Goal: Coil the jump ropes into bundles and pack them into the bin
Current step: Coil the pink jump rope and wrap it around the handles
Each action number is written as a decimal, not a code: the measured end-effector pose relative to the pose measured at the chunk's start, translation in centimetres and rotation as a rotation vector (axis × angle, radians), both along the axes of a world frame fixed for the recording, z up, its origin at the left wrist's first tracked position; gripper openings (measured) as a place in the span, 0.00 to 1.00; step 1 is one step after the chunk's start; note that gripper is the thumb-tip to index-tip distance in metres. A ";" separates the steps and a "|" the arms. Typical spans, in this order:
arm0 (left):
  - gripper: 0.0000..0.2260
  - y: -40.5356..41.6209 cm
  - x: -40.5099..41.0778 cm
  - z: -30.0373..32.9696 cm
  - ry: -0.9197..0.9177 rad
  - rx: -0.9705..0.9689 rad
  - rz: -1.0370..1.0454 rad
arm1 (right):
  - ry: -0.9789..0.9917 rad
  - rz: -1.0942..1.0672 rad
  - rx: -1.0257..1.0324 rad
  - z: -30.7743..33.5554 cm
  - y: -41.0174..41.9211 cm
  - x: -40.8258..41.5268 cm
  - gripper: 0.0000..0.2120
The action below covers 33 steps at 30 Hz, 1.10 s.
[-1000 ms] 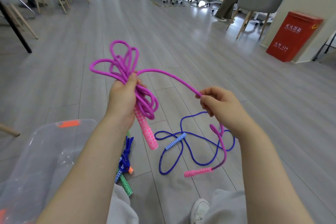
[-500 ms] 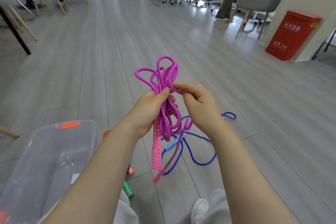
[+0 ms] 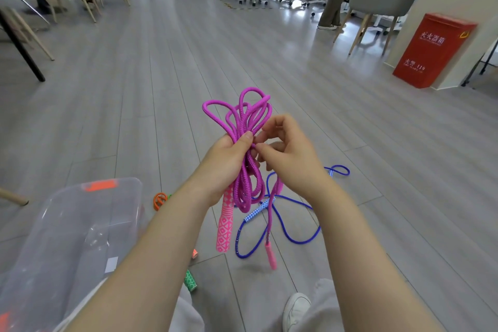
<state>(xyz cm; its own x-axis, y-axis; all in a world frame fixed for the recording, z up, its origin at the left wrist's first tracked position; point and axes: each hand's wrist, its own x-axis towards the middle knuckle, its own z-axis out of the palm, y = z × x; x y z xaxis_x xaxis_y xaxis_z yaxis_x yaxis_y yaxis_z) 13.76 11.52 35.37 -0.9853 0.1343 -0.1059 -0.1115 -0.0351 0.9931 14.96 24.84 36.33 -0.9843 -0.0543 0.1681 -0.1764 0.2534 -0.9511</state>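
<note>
My left hand (image 3: 225,164) grips a folded bundle of the magenta jump rope (image 3: 244,116), loops sticking up above the fist and more hanging below. One pink patterned handle (image 3: 225,226) hangs straight down from that hand. My right hand (image 3: 289,155) pinches a strand of the same rope right beside my left thumb; the rope's tail and second pink handle (image 3: 270,255) dangle below it. A blue jump rope (image 3: 289,237) lies loose on the floor beyond my hands. A clear plastic bin (image 3: 67,237) with orange clips stands at my lower left.
An orange rope end (image 3: 159,200) and a green handle (image 3: 190,280) lie on the floor between the bin and my arm. My shoe (image 3: 296,310) is below. A red box (image 3: 431,48), grey chairs and a standing person are far off.
My right hand came in from the right to the bundle, bringing the rope's free length with it. The second pink handle lifted off the floor and now hangs. The bundle shifted right.
</note>
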 end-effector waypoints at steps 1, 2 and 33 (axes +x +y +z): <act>0.12 -0.1 -0.1 0.0 0.013 -0.010 0.012 | -0.027 0.004 0.041 0.0 0.3 0.0 0.10; 0.11 -0.2 -0.2 0.0 0.021 -0.003 0.033 | -0.061 0.014 0.082 0.1 0.7 0.0 0.08; 0.10 -4.3 -1.8 1.5 0.114 0.581 0.204 | -0.117 -0.187 0.305 0.2 4.9 -0.2 0.03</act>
<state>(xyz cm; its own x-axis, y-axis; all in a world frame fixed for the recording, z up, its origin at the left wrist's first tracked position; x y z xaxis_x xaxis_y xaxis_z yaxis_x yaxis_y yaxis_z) 11.93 7.22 36.87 -0.9979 -0.0537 0.0355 0.0602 -0.5821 0.8109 14.80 29.70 36.54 -0.9935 0.0977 0.0581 0.0047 0.5458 -0.8379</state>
